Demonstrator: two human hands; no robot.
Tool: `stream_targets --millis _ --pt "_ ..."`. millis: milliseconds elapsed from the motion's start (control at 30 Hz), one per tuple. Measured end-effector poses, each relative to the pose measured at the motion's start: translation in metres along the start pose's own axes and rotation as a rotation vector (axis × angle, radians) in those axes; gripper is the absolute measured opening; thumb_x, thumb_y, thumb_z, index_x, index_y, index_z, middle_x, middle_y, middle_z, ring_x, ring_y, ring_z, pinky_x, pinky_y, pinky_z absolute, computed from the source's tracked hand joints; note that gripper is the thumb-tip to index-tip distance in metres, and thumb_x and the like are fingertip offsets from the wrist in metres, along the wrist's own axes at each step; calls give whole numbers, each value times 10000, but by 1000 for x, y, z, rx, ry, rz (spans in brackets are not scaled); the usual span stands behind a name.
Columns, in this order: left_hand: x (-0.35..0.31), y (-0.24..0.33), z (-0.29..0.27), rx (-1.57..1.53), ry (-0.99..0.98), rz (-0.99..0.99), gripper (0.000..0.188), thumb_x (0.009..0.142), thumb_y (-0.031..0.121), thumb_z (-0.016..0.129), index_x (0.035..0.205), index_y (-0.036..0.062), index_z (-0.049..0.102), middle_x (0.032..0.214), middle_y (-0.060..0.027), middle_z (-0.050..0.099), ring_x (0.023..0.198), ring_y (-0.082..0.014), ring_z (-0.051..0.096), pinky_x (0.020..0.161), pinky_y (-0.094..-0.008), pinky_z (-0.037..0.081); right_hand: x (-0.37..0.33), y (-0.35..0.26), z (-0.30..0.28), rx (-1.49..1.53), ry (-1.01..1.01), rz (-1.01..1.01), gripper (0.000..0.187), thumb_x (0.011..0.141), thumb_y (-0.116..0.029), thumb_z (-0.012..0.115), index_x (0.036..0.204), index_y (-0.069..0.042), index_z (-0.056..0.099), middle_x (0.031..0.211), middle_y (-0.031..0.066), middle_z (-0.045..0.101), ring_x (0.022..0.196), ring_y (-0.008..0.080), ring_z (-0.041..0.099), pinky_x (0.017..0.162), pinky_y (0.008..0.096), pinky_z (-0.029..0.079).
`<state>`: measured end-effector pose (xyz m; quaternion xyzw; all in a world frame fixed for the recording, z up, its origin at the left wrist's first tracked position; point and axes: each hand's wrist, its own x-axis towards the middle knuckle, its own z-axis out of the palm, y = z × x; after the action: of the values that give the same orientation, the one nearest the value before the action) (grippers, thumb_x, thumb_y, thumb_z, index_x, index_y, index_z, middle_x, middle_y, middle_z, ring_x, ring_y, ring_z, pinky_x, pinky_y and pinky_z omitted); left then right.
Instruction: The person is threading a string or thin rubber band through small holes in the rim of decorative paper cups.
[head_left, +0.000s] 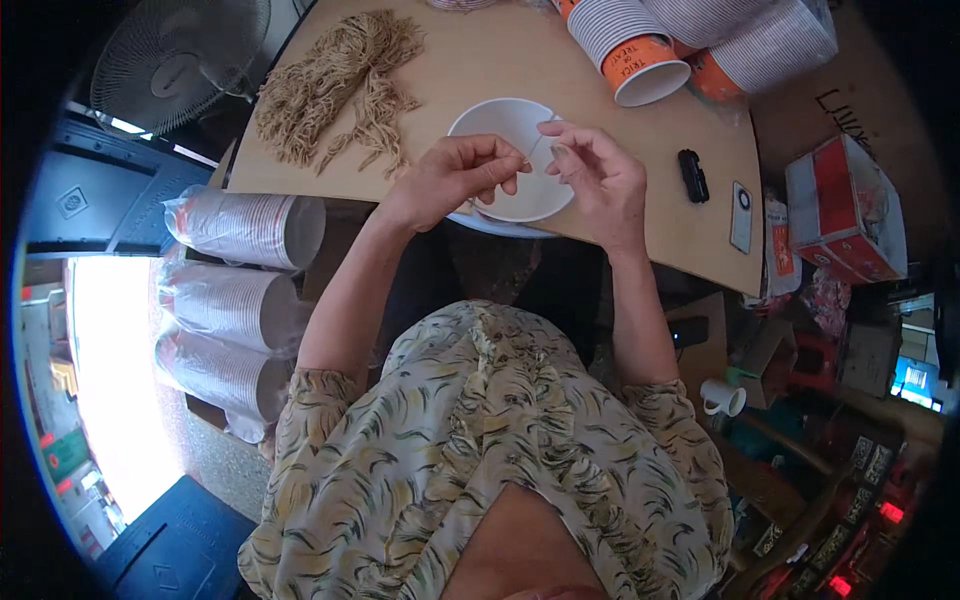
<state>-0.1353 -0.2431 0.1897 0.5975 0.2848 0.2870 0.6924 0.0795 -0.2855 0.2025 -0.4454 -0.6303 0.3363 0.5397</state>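
Note:
Both hands are raised over a white paper bucket (524,204) that lies at the table's near edge with its wide mouth toward me. My left hand (455,180) is closed in a pinch at the bucket's left side. Something tiny shows at its fingertips, too small to name. Across from it, my right hand (605,180) has its thumb and fingers bent together; what they hold, if anything, is hidden. A faint thin line runs near the right fingertips. Beyond my left hand lies a pile of tan twisted cords (335,85).
Stacked orange-and-white buckets (640,70) lie at the far right, and wrapped white bucket stacks (225,310) at the left. A black clip-like object (692,176) and a phone (741,218) rest on the table (470,50). A fan (180,70) stands far left; a mug (722,398) sits lower right.

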Motion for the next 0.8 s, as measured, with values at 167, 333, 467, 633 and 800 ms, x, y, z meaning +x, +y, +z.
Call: stream_targets --millis 167,333,467,633,800 --pt "0 5 4 105 74 14 213 982 208 639 1094 38 699 930 22 656 750 -36 530 672 -195 441 13 -3 -2 55 -64 99 114 953 -69 604 1012 24 635 1013 79 706 708 87 618 636 251 521" --pt "4 -12 2 171 152 186 163 936 107 685 1064 13 722 953 -17 666 789 -70 580 698 -225 491 22 8 -1 79 -154 204 110 940 -81 622 975 21 642 842 51 676 705 85 634 569 236 505" --pt "6 -19 5 267 272 281 151 901 57 711 1048 24 727 942 -33 683 783 -74 611 693 -235 516 23 15 0 97 -165 259 80 951 -69 610 965 1 647 778 20 658 620 43 563 563 198 458" --pt "10 -23 10 319 377 316 182 877 30 722 1058 30 695 920 -31 710 704 -66 622 667 -237 527 24 12 3 136 -143 334 76 918 -79 651 914 -5 667 714 -1 640 591 37 550 520 205 440" --pt "12 -24 16 385 453 417 258 850 25 740 1097 32 665 892 -30 716 663 -68 625 640 -238 531 24 13 5 194 -135 400 93 910 -96 663 910 -3 670 683 1 625 579 46 556 514 206 436"
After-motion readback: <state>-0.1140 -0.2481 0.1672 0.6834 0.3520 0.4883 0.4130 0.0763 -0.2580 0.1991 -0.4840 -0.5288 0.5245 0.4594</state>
